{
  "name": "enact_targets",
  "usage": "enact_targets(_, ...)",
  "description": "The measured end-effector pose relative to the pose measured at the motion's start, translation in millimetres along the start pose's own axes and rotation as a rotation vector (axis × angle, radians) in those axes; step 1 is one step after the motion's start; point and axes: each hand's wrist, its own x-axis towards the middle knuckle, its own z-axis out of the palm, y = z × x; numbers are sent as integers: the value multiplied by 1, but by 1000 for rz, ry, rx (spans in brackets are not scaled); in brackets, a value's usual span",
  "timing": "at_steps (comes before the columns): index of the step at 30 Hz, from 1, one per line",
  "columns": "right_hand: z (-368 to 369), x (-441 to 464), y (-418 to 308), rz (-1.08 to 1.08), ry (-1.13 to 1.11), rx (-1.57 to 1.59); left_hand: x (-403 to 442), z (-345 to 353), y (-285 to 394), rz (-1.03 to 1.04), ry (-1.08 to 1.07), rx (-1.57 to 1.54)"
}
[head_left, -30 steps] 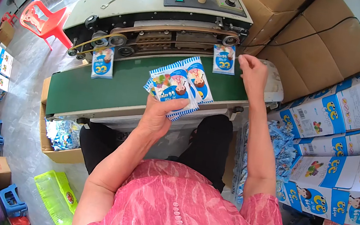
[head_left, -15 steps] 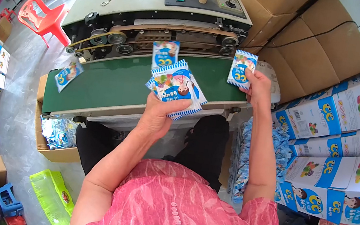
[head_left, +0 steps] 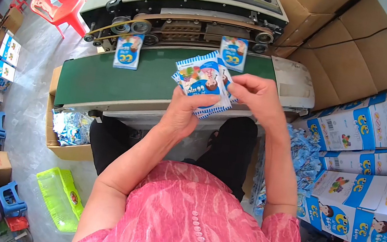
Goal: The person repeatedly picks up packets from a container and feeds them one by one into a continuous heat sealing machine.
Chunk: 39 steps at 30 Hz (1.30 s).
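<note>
My left hand [head_left: 186, 111] is closed round a fanned stack of candy packets [head_left: 200, 77], blue and white with striped ends, its thumb lying across the front one. At the stack's right edge, the fingers of my right hand [head_left: 260, 98] pinch the side of a packet. Behind the stack, one packet [head_left: 233, 55] stands in the belt sealing machine [head_left: 180, 15], its upper end at the sealing bands. Farther left, another packet [head_left: 128, 52] is at the bands' exit end. Both are over the green conveyor belt [head_left: 91, 79].
Below the belt's left end, a cardboard box [head_left: 67, 150] holds many packets. Heaped packets [head_left: 297, 152] lie at my right, beside printed cartons [head_left: 375, 155]. A lime-green basket [head_left: 59, 198] and a red chair [head_left: 59, 7] stand on the floor at left.
My right hand has moved left from the belt's right end to the stack, leaving its packet at the bands. Another packet has travelled left, and the one at the belt's left end is gone.
</note>
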Motion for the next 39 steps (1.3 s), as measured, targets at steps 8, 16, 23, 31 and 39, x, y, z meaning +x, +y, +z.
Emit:
enact_targets(8,1,-14,10,63,272,215,-1,9,-2,-64,15,-23)
enact_targets(16,-65,-3,31,258,466,221,7,-3,-15,-16,-20,110)
enact_targets(23,-94,53,62,289,422,126,4,7,0,-55,60,61)
enact_targets(31,-9,14,5,-25,113,-106,9,2,-5,27,41,222)
enact_targets(39,4,3,14,50,175,223,6,6,-7,-74,-35,93)
